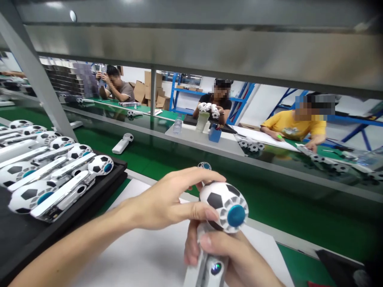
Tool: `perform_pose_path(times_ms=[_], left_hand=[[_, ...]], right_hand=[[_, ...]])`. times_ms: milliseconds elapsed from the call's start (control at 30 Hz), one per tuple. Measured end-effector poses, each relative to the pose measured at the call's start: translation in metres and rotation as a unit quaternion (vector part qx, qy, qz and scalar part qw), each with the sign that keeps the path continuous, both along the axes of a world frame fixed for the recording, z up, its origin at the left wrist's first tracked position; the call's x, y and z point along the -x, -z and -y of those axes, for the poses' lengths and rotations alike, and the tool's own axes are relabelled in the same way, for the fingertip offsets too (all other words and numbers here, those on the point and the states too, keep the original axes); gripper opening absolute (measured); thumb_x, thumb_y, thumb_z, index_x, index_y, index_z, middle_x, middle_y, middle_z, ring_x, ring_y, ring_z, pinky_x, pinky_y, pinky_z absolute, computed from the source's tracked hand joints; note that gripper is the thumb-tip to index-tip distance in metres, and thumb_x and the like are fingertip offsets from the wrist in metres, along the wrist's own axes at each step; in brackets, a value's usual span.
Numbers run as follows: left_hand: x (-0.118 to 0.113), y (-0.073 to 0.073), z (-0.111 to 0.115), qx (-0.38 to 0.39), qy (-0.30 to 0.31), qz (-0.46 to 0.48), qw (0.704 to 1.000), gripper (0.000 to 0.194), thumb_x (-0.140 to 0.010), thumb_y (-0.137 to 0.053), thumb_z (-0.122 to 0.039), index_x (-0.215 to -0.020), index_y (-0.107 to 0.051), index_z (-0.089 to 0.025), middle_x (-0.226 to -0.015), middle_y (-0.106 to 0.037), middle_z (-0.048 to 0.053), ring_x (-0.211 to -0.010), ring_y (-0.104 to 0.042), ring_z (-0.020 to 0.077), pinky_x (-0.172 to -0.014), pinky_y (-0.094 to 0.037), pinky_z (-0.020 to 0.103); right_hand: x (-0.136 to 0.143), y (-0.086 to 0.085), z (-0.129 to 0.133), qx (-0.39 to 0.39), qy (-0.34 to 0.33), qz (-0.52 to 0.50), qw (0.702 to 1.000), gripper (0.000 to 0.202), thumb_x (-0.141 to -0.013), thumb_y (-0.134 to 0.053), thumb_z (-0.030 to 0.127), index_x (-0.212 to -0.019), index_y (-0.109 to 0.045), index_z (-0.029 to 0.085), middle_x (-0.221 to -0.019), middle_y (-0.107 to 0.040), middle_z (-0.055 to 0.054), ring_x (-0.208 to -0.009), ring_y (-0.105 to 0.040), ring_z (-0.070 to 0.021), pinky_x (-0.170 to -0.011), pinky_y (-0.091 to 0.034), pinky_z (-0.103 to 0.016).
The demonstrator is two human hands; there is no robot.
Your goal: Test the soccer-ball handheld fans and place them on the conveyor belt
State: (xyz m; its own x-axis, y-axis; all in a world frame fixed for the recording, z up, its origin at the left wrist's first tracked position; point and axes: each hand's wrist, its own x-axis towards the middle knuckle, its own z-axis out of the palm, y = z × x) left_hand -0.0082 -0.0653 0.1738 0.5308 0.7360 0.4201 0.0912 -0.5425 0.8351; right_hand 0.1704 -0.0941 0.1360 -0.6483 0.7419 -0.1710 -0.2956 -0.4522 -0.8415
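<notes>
Device (224, 201) held in both my hands over white paper (134, 255), ball end up, handle angled down toward me. Left hand (176, 199) clasps the ball, thumb on its near side, fingers over the top. Right hand (239, 259) gripped round the handle just under the ball, thumb across its front. Blue disc (236, 215) on the ball faces right and toward me; below my right thumb, a dark round spot (216, 268) glints green. At left, black tray (14, 235) with rows of like units (54, 167). Past the paper, green belt (287, 217): one loose unit (122, 144) lies there; another ball (205, 165) shows just beyond my left fingers. Across from me, three people: brown top (127, 91), black top (206, 99), yellow shirt (295, 125). Bottle (177, 125) and blue box (214, 133) stand before the middle one. Blue racks (173, 91) behind.
</notes>
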Motion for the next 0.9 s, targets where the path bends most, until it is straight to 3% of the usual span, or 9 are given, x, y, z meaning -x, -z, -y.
perform_pose_path(times_ms=[133, 233, 300, 367, 433, 533, 700, 900], left_hand=[[-0.001, 0.003, 0.003, 0.109, -0.073, -0.058, 0.990, 0.049, -0.093, -0.053, -0.056, -0.132, -0.050, -0.026, -0.120, -0.063, 0.007, -0.106, -0.060, 0.0249, -0.088, -0.046, 0.037], [-0.009, 0.013, 0.008, 0.241, 0.012, -0.142, 0.960, 0.055, -0.084, -0.066, -0.056, -0.126, -0.049, -0.025, -0.112, -0.064, 0.006, -0.097, -0.062, 0.0249, -0.082, -0.049, 0.039], [-0.018, 0.022, 0.013, 0.302, 0.087, -0.114, 0.942, 0.056, -0.082, -0.071, -0.048, -0.126, -0.046, -0.024, -0.109, -0.063, 0.005, -0.096, -0.060, 0.0240, -0.081, -0.050, 0.039], [-0.027, 0.030, 0.016, 0.332, 0.118, -0.042, 0.935, 0.053, -0.086, -0.068, -0.041, -0.129, -0.043, -0.024, -0.108, -0.058, 0.005, -0.101, -0.057, 0.0234, -0.083, -0.049, 0.038], [-0.033, 0.033, 0.018, 0.347, 0.121, -0.001, 0.930, 0.048, -0.090, -0.063, -0.035, -0.132, -0.042, -0.025, -0.107, -0.055, 0.003, -0.104, -0.054, 0.0222, -0.085, -0.048, 0.038], [-0.035, 0.031, 0.019, 0.365, 0.108, 0.009, 0.925, 0.056, -0.093, -0.061, -0.034, -0.141, -0.033, -0.028, -0.105, -0.056, 0.003, -0.101, -0.054, 0.0199, -0.085, -0.046, 0.036], [-0.034, 0.027, 0.019, 0.394, 0.088, 0.007, 0.915, 0.070, -0.092, -0.063, -0.038, -0.147, -0.021, -0.032, -0.103, -0.059, 0.004, -0.097, -0.058, 0.0214, -0.086, -0.048, 0.041], [-0.035, 0.028, 0.019, 0.391, 0.094, 0.005, 0.916, 0.074, -0.094, -0.060, -0.033, -0.150, -0.010, -0.034, -0.118, -0.058, 0.006, -0.101, -0.058, 0.0197, -0.085, -0.049, 0.039]], right_hand=[[0.000, -0.012, -0.001, 0.049, 0.166, 0.008, 0.985, 0.019, -0.074, -0.076, 0.027, -0.084, -0.063, 0.018, -0.066, -0.063, 0.000, -0.065, -0.061, -0.0170, -0.068, -0.051, -0.031], [-0.005, -0.020, -0.006, -0.015, 0.273, 0.013, 0.962, 0.030, -0.069, -0.082, 0.026, -0.089, -0.062, 0.019, -0.069, -0.063, 0.000, -0.068, -0.060, -0.0173, -0.064, -0.050, -0.028], [-0.010, -0.024, -0.009, -0.047, 0.278, 0.013, 0.959, 0.030, -0.068, -0.084, 0.027, -0.087, -0.063, 0.017, -0.070, -0.063, -0.001, -0.070, -0.060, -0.0177, -0.063, -0.051, -0.028], [-0.013, -0.025, -0.010, -0.051, 0.263, 0.020, 0.963, 0.030, -0.068, -0.084, 0.029, -0.084, -0.063, 0.015, -0.070, -0.063, -0.003, -0.069, -0.061, -0.0176, -0.063, -0.052, -0.028], [-0.014, -0.024, -0.011, -0.035, 0.267, 0.022, 0.963, 0.035, -0.065, -0.086, 0.029, -0.088, -0.062, 0.017, -0.075, -0.065, -0.002, -0.070, -0.063, -0.0184, -0.064, -0.054, -0.030], [-0.011, -0.021, -0.014, -0.042, 0.291, 0.016, 0.956, 0.045, -0.063, -0.088, 0.029, -0.097, -0.060, 0.019, -0.084, -0.067, -0.002, -0.075, -0.066, -0.0208, -0.065, -0.057, -0.034], [-0.011, -0.019, -0.018, -0.086, 0.287, 0.038, 0.953, 0.042, -0.065, -0.087, 0.030, -0.096, -0.061, 0.019, -0.083, -0.067, -0.003, -0.078, -0.067, -0.0219, -0.067, -0.057, -0.033], [-0.013, -0.015, -0.021, -0.088, 0.271, 0.018, 0.958, 0.040, -0.068, -0.084, 0.028, -0.097, -0.058, 0.019, -0.083, -0.066, -0.003, -0.080, -0.065, -0.0214, -0.067, -0.056, -0.033]])
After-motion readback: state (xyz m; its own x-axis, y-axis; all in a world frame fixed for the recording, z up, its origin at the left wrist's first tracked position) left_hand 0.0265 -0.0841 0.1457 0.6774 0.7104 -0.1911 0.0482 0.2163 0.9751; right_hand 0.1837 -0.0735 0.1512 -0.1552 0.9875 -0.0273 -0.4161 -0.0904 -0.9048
